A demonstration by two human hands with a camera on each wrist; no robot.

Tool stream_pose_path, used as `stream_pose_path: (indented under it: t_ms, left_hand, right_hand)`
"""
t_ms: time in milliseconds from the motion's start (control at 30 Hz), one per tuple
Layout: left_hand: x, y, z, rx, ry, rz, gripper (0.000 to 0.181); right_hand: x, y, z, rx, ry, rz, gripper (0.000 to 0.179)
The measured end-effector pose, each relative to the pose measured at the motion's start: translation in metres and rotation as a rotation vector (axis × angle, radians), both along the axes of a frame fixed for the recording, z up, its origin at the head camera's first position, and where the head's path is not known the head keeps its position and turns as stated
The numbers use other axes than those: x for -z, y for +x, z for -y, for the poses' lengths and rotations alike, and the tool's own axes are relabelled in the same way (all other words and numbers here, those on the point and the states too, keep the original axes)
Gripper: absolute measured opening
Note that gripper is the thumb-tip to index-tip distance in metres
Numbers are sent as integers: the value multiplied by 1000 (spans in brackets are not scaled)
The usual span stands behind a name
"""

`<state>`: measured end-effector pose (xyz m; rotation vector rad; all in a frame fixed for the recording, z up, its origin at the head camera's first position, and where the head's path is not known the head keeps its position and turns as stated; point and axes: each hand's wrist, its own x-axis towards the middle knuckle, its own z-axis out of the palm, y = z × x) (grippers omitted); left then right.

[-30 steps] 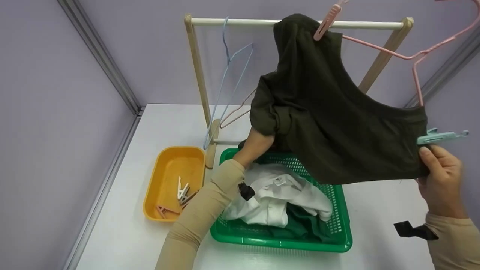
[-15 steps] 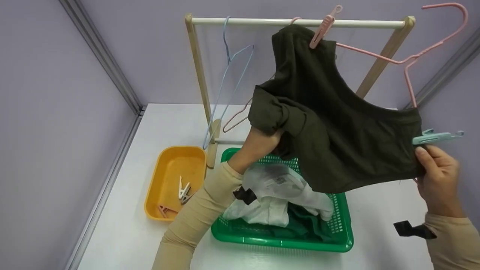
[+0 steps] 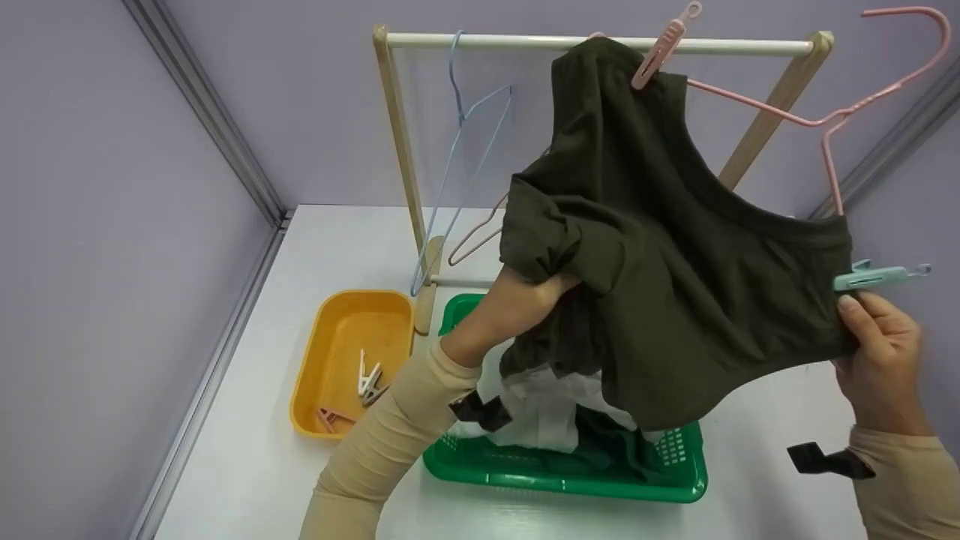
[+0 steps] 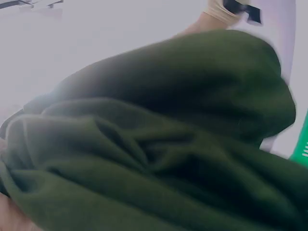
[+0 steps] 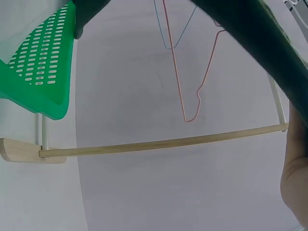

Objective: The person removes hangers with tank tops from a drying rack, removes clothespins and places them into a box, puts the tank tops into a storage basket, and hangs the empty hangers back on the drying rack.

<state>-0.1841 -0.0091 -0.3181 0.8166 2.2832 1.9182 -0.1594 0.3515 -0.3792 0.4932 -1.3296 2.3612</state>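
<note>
A dark olive-green shirt (image 3: 675,285) is spread on a pink wire hanger (image 3: 795,116), held up in front of the drying rack. A pink clothespin (image 3: 660,54) clips one shoulder, and a turquoise clothespin (image 3: 877,277) clips the other. My right hand (image 3: 881,349) pinches the shirt's edge just below the turquoise clothespin. With bent fingers my left hand (image 3: 529,300) grips bunched cloth on the shirt's left side; the folds hide its fingertips. In the left wrist view, dark green folds (image 4: 154,154) fill most of the picture.
Below the shirt stands a green basket (image 3: 562,484) holding white and green clothes. A yellow tray (image 3: 352,300) with several clothespins (image 3: 367,382) lies to the left. Behind, the rack's white rail (image 3: 525,42) carries a blue hanger (image 3: 454,172).
My left hand has come further into view, grasping the cloth. The shirt's lower part now hangs further down, covering more of the basket. My right hand stays almost in place.
</note>
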Motion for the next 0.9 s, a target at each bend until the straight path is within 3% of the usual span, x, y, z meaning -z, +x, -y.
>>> stream_pose_path:
  t_ms: [67, 200, 367, 500, 700, 900]
  left_hand:
    - [-2, 2, 1, 24, 19, 4, 18]
    - [-4, 8, 2, 67, 39, 53, 9]
    - [-9, 17, 4, 134, 38, 79, 24]
    - [-6, 17, 5, 167, 1, 121, 30]
    - [21, 11, 2, 212, -176, 270, 41]
    - [59, 9, 0, 277, -373, 293, 57]
  right_hand:
    - [1, 1, 0, 0, 13, 2, 26]
    - [2, 2, 0, 2, 28, 1, 28]
    - [3, 3, 2, -24, -3, 9, 30]
    - [4, 2, 1, -42, 1, 5, 31]
    - [4, 1, -6, -144, 53, 10, 37]
    - [8, 2, -10, -189, 139, -3, 41]
